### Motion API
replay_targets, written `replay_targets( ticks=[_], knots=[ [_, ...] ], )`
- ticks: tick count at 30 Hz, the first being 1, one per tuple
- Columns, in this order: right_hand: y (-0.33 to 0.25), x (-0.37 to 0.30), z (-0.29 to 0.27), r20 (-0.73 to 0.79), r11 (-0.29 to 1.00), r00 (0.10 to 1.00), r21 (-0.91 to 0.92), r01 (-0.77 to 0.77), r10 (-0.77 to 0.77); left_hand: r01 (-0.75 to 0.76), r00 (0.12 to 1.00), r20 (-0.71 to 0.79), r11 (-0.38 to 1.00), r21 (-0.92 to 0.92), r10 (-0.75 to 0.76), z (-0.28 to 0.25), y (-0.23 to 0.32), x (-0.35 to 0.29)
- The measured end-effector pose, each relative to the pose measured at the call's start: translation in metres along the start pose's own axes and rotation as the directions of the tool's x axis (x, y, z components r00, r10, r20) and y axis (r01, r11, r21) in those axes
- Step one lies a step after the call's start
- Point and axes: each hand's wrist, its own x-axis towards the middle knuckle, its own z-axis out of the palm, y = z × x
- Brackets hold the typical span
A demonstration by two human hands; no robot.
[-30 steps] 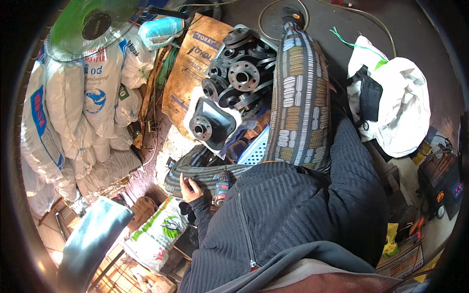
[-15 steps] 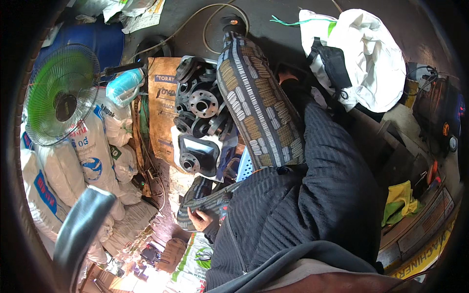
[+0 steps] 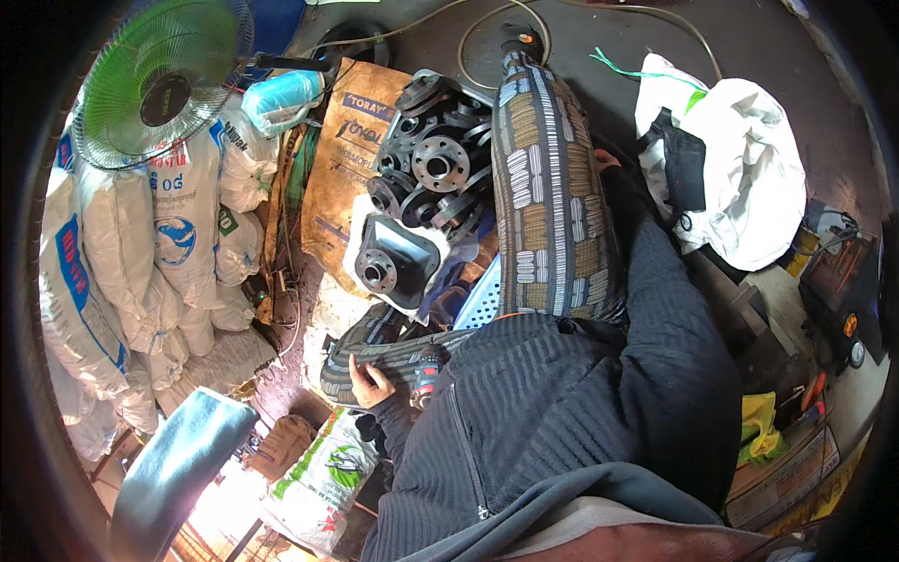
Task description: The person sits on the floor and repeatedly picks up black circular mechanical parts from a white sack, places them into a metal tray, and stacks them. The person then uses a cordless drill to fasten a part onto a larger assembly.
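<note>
My left hand (image 3: 373, 382) hovers by my bent left leg in patterned grey trousers. Its fingers stretch out and apart, and nothing shows in them. Close by lies a small red-and-black object (image 3: 427, 373), whose kind I cannot make out. My right hand (image 3: 609, 160) is beside my outstretched right leg (image 3: 554, 201), mostly hidden in dark shade, so its fingers do not show clearly. Left of that leg, several dark metal flanged hubs (image 3: 440, 165) are heaped together. A single flanged hub (image 3: 376, 271) sits apart on a pale tray-like container (image 3: 412, 292).
A green fan (image 3: 165, 94) stands far left above stacked white sacks (image 3: 183, 234). Brown paper sacking (image 3: 328, 201) lies beside the hubs. A blue perforated basket (image 3: 479, 302) is by my leg. At right are a large white bag (image 3: 749, 173) and dark machinery (image 3: 843, 281).
The whole view has turned, carrying the hubs and white bag rightward in it. My left hand's fingers are more spread. More of the red-and-black object shows.
</note>
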Motion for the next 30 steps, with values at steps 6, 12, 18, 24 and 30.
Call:
replay_targets(
  ticks=[6, 12, 18, 24, 30],
  knots=[
    [-0.061, -0.044, 0.019, -0.084, 0.782, 0.920, 0.560, -0.274, 0.383, -0.009, 0.999, -0.037, 0.998, 0.059, 0.011, 0.000, -0.008, -0.009],
    [-0.071, -0.048, 0.018, -0.106, 0.917, 0.958, 0.332, -0.219, 0.267, -0.022, 0.997, -0.075, 0.998, 0.053, 0.026, -0.002, -0.004, -0.010],
    [-0.073, -0.074, 0.013, -0.001, 0.840, 0.996, 0.539, -0.070, 0.084, -0.044, 0.996, -0.074, 0.998, 0.050, 0.048, 0.000, 0.001, 0.000],
    [-0.111, -0.094, 0.042, 0.072, 0.643, 0.979, 0.744, -0.180, 0.190, 0.013, 0.997, -0.078, 1.000, -0.008, -0.014, -0.005, -0.016, -0.026],
    [-0.106, -0.096, 0.023, 0.059, 0.578, 0.968, 0.793, -0.194, 0.245, -0.068, 0.995, -0.080, 0.998, -0.019, 0.066, 0.000, -0.009, -0.008]
  ],
)
